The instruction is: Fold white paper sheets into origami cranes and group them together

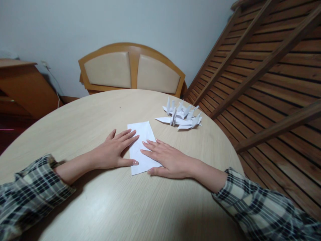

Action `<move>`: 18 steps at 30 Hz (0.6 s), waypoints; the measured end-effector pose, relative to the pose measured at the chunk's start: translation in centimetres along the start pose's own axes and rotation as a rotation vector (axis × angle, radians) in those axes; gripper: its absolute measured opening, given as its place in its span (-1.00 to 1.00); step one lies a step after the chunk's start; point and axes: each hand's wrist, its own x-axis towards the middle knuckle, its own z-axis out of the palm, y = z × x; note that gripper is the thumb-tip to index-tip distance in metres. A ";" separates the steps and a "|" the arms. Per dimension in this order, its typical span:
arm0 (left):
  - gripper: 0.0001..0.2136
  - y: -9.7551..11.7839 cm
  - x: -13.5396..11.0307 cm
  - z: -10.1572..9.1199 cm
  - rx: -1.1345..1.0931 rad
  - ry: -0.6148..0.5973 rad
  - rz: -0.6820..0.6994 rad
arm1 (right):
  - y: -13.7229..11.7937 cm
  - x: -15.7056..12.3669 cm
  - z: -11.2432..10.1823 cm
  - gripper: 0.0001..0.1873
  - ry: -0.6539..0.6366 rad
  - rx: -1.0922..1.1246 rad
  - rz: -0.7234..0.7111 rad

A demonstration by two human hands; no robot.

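Observation:
A sheet of white paper [141,142] lies flat on the round wooden table [155,207] in front of me. My left hand [114,150] rests at the paper's left edge, fingers spread, with its thumb and some fingertips on the sheet. From the other side, my right hand [168,159] lies flat over the right edge, its fingers stretched across the paper. Part of that edge is hidden under the palm. Several folded white paper cranes [184,115] stand in a cluster beyond my right hand, apart from it.
Behind the table's far edge stands a wooden headboard [134,67] with two cream panels, against a pale wall [120,20]. A slatted wooden frame [265,87] leans along the right side. To the left is a brown wooden cabinet [27,87], with a cable near it.

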 end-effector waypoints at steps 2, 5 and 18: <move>-0.02 0.0 0.0 0.0 0.005 0.002 -0.001 | -0.1 -0.1 0.0 -0.15 0.000 -0.001 0.006; -0.02 0.0 0.0 -0.1 0.014 -0.021 -0.016 | -0.3 -0.4 -0.1 -0.17 -0.011 -0.008 0.035; -0.05 0.2 0.0 -0.5 0.016 -0.058 0.022 | -1.5 -2.8 -1.9 -0.24 -0.071 0.127 0.110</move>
